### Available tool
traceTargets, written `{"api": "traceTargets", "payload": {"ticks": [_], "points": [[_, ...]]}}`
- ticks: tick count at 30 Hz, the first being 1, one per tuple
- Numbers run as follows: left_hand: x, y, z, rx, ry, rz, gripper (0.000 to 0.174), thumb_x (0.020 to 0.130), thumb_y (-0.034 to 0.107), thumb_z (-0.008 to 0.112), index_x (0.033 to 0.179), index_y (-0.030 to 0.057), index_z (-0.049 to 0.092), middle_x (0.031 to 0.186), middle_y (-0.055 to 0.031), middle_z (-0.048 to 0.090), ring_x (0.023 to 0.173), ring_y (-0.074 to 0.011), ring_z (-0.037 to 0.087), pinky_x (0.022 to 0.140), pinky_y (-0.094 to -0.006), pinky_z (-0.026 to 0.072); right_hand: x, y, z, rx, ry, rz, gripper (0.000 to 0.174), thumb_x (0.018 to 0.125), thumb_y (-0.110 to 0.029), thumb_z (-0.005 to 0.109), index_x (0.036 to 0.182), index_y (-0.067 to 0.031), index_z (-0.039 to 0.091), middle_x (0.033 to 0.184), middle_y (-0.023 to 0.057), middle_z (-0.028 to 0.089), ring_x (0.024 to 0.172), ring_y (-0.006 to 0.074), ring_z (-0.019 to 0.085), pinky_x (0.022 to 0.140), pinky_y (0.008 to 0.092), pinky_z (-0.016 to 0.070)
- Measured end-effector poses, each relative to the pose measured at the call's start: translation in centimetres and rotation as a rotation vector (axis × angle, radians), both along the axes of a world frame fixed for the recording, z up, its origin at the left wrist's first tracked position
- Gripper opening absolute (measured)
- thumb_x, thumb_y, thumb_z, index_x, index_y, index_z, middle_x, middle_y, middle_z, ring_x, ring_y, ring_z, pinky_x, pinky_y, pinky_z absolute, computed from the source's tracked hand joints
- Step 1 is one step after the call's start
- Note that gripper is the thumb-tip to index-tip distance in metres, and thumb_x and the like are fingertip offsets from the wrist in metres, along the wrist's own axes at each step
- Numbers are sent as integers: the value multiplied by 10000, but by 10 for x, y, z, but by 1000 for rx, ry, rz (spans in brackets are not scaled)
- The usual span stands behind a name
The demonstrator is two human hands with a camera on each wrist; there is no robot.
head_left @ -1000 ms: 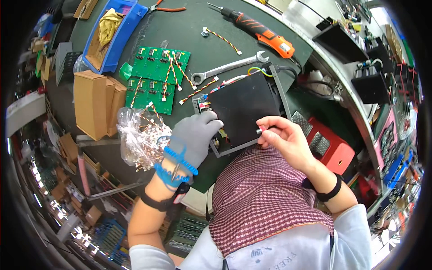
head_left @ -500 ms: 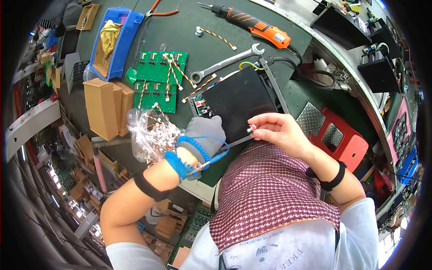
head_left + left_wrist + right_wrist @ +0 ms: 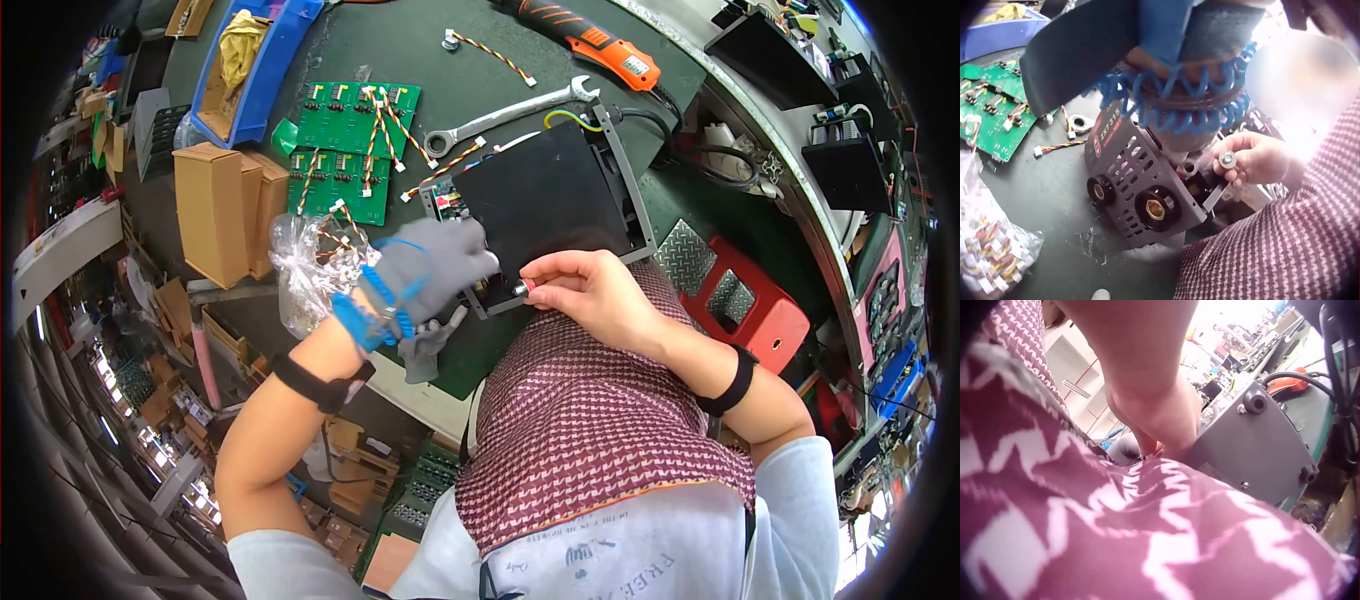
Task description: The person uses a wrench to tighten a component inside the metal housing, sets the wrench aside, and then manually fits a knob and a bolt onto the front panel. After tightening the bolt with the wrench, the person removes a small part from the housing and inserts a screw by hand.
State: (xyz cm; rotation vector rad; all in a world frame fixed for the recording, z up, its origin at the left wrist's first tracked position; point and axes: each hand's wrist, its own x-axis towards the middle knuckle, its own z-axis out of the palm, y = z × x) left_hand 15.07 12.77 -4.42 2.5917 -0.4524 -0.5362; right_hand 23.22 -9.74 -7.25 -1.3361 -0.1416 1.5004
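In the head view, the grey-gloved left hand (image 3: 435,265) reaches over the left side of a black-topped metal case (image 3: 540,195); its fingertips are at the case's near left corner, and whether they grip anything is hidden. The bare right hand (image 3: 600,300) pinches a small metal cylinder-like part (image 3: 523,288) between thumb and fingers just over the case's near edge. The left wrist view shows that part's round washer-like face with a bolt head (image 3: 1227,160), near the slotted grey panel (image 3: 1132,172) with two black round sockets (image 3: 1155,209).
Left of the case lie green circuit boards (image 3: 340,185), a bag of wired connectors (image 3: 305,275), cardboard boxes (image 3: 212,215) and a blue bin (image 3: 262,85). Beyond it are a wrench (image 3: 510,118) and an orange-black power screwdriver (image 3: 610,55). A red stand (image 3: 775,320) is at the right.
The right hand has moved left along the case's near edge with the small part, closer to the left hand. The left hand shifted toward the body, then slightly back up.
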Motion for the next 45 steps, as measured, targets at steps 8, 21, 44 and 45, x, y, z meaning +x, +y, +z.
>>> {"api": "traceTargets", "payload": {"ticks": [8,21,44,45], "points": [[-21,13,-37,-342,-271,326,219,720,8,695,921,86,653,1000,-115,604,735,-242,620,623,-308,492,-20,50,19,-23,-770,3,183,827,-42,627,991,33,662,888,202,663,849,333,653,797,384,516],[-32,20,-57,-354,-489,297,170,732,138,715,874,109,627,949,-50,654,826,-269,617,700,-367,473,-40,71,24,-301,-673,-106,175,835,-16,649,1002,32,676,842,133,677,774,188,672,717,297,537],[-80,18,-43,-411,-361,760,134,826,16,630,959,33,640,1087,-148,655,992,-330,630,824,-397,507,-68,68,20,-189,-1573,660,99,705,-41,607,803,-47,597,750,46,573,686,217,598,683,332,429],[-84,12,-45,-408,-356,790,141,821,18,636,962,33,641,1090,-152,653,992,-330,631,827,-395,506,-67,71,19,-231,-1509,735,91,700,-46,608,790,-46,592,741,49,583,692,219,606,681,333,426]]}}
